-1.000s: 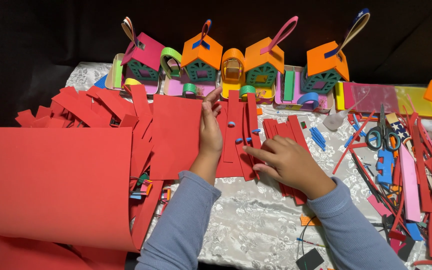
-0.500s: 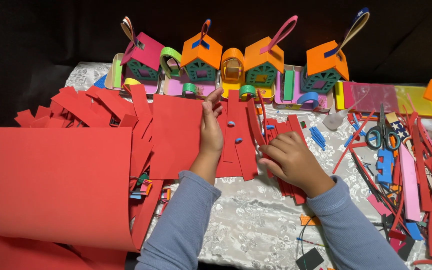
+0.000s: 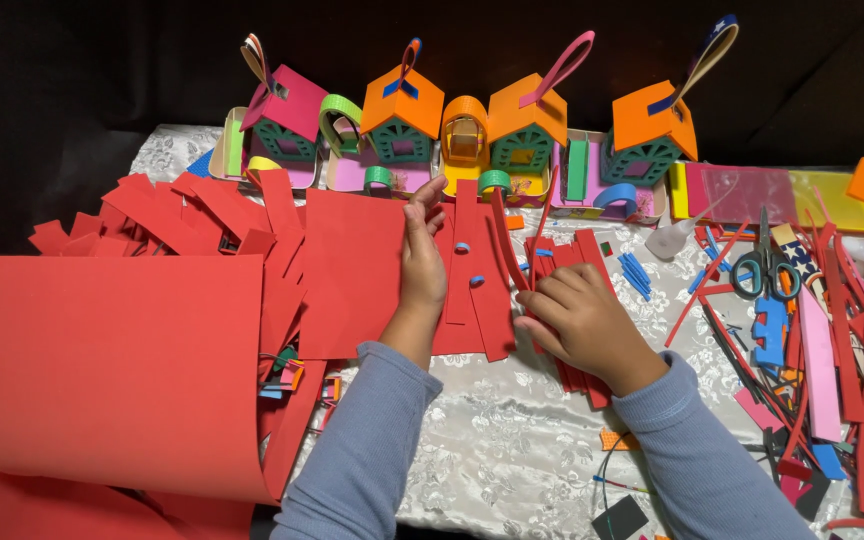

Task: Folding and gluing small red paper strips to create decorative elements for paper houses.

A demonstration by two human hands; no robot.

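red foam strips [image 3: 472,280], white floral tablecloth [image 3: 512,440]

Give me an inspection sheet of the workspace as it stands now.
Surface: white patterned tablecloth, mostly covered.
Job's things: red foam strips laid side by side; large red foam sheet curling at left.
Clutter: red offcuts, scissors, coloured scraps at right.
Hands: left hand flat on the strips; right hand pressing on strips beside it.
Cables: thin dark wire near front edge.
Surroundings: row of paper houses at the back, dark backdrop.
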